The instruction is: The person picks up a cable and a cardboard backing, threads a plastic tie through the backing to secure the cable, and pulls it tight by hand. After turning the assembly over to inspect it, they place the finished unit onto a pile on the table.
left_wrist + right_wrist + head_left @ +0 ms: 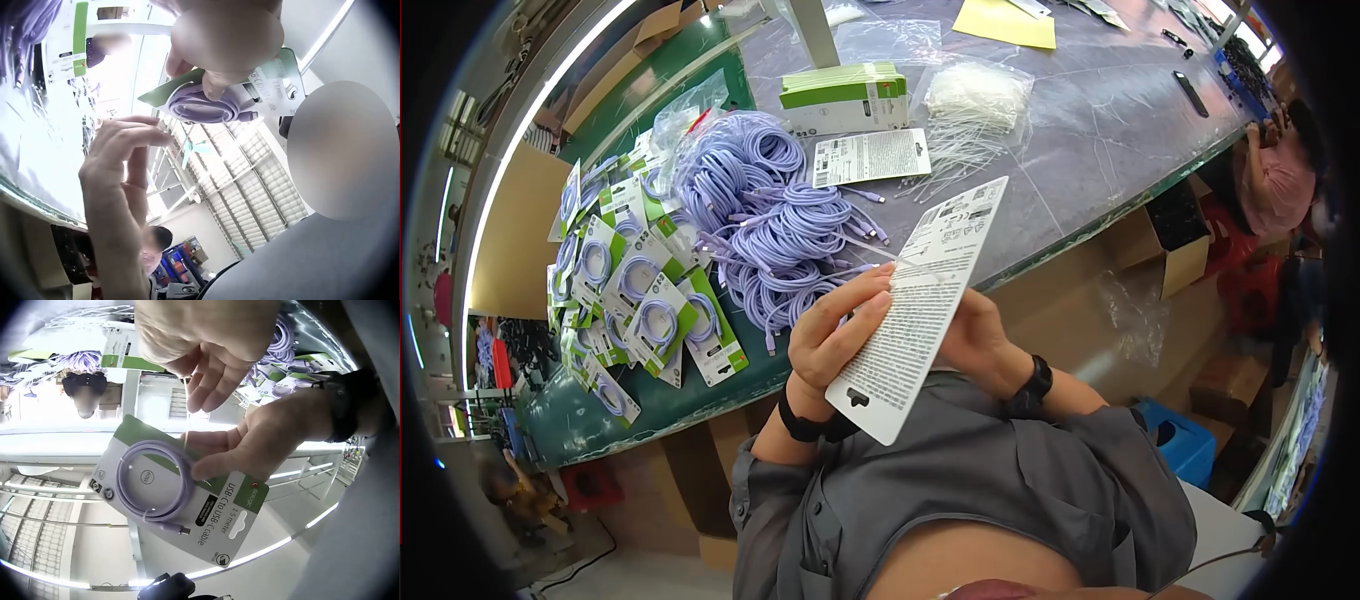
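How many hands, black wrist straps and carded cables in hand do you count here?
Hands: 2, left hand, right hand
Black wrist straps: 2, left strap, right strap
Carded cable, held by the left hand: 1
Total: 5

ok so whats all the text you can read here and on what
"USB-C to USB-C Cable": front of the cable card.
"1.5 meter": same card, beside it.
Its black label, the fine print on its back, and the packed cards on the table: too small to read.
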The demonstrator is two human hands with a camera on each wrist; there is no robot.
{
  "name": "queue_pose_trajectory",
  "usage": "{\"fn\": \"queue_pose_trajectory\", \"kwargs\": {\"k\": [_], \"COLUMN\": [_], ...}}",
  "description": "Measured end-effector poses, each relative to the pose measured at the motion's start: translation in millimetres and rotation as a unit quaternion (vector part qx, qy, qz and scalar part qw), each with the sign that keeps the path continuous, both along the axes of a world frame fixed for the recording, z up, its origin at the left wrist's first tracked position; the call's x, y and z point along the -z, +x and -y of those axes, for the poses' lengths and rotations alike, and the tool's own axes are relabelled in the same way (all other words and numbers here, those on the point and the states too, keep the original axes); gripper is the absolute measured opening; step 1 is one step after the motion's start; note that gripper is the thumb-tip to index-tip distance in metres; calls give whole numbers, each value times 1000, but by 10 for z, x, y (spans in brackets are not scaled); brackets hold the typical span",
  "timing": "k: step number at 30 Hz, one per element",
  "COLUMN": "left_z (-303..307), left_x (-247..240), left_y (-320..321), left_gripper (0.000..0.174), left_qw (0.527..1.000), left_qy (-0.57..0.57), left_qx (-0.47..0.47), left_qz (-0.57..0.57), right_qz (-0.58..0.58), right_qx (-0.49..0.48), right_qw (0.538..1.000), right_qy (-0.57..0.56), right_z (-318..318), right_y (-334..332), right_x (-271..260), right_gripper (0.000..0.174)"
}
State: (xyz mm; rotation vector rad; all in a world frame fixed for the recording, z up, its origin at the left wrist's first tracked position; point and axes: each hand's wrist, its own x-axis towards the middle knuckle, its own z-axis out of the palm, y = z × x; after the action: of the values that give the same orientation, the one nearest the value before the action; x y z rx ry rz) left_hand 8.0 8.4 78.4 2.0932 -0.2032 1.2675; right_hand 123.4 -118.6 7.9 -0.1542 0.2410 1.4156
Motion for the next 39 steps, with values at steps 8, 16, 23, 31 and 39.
{"fn": "queue_pose_trajectory", "kwargs": {"k": [8,16,23,31,39], "left_z": [31,40,195,212,158], "left_x": [64,134,263,290,53], "left_y": [-6,3,-28,3,-56], "left_gripper": [28,30,39,42,27], "left_qw": [999,997,915,901,992], "left_qy": [-26,-74,-396,-427,-110], "left_qx": [35,24,-75,-41,-47], "left_qz": [-16,13,19,66,-38], "right_qz": [538,702,851,876,871], "right_qx": [244,286,331,319,306], "right_qw": [803,652,406,362,383], "right_qy": [74,14,-40,-29,-14], "right_z": [116,95,-57,-110,-55], "right_y": [273,114,69,108,97], "right_x": [-533,-552,-813,-870,-895], "right_gripper": [13,14,22,17,20]}}
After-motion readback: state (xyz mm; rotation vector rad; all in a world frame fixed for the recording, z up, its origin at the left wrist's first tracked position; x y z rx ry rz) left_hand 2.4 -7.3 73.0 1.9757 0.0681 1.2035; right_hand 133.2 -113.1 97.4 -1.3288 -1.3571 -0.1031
